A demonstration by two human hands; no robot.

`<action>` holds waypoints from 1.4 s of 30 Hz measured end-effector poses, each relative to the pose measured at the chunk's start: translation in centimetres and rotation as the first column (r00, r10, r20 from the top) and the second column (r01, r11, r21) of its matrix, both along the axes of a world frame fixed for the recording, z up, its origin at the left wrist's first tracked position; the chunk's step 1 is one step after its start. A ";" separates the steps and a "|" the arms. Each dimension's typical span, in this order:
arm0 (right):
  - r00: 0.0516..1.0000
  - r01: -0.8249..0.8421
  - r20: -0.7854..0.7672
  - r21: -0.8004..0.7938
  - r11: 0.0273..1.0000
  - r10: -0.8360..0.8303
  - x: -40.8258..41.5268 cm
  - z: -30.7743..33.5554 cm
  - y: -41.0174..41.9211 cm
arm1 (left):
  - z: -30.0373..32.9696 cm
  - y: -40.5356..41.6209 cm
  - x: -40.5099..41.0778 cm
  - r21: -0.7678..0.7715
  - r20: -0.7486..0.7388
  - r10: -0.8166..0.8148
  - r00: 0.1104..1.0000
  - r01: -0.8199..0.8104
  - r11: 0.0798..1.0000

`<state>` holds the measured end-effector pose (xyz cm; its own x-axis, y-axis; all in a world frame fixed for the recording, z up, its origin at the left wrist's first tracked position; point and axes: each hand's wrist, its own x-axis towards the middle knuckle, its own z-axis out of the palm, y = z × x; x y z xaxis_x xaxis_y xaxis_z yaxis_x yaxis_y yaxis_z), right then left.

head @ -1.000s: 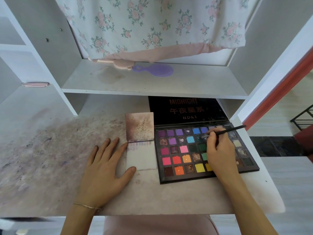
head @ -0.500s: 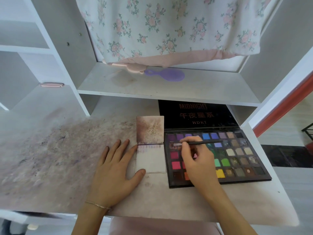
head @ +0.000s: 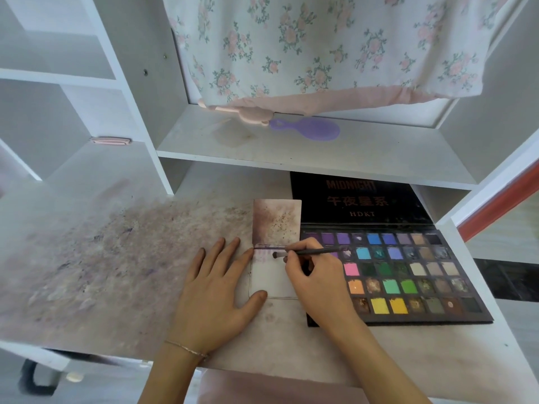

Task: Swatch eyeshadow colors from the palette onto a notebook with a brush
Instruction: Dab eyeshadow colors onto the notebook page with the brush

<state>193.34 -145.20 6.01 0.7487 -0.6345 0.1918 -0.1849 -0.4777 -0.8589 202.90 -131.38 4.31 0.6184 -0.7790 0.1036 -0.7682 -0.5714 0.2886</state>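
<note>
**Brush tip on the notebook page**

Head view: the right hand [head: 316,275] pinches the brush [head: 309,252], tip on the notebook [head: 269,279] (purple streaks at its far edge). Left hand [head: 217,290] lies spread, pressing the notebook's left edge. Palette [head: 408,275] lies just right.

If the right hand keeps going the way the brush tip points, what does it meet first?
The brush in the right hand points left across the notebook. It would probably meet the left hand index fingertip first, at the page's edge.

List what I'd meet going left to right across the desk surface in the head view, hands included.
Stained desk surface → left hand flat beside the page → notebook → right hand holding the brush → eyeshadow palette.
</note>
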 end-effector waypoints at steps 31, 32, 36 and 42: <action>0.998 -0.034 -0.063 -0.021 0.999 0.032 0.3 0.0 0.0 | 0.0 -0.1 0.0 0.021 0.007 0.007 1.000 -0.007 1.000; 0.997 -0.035 -0.065 -0.019 0.999 0.034 0.3 0.0 0.0 | 0.0 0.0 0.0 0.019 0.003 0.006 1.000 -0.006 1.000; 0.996 -0.041 -0.075 -0.005 0.999 0.040 0.2 -0.1 0.0 | 0.1 -0.1 -0.1 0.008 -0.014 0.007 1.000 -0.007 1.000; 0.996 -0.045 -0.080 0.005 0.999 0.046 0.3 -0.1 0.0 | 0.1 -0.1 -0.1 0.007 -0.012 0.007 1.000 -0.007 1.000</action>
<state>193.59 -145.25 5.92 0.7897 -0.6001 0.1276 -0.2317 -0.4843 -0.8437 202.82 -131.49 4.41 0.6253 -0.7751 0.0908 -0.7606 -0.5792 0.2933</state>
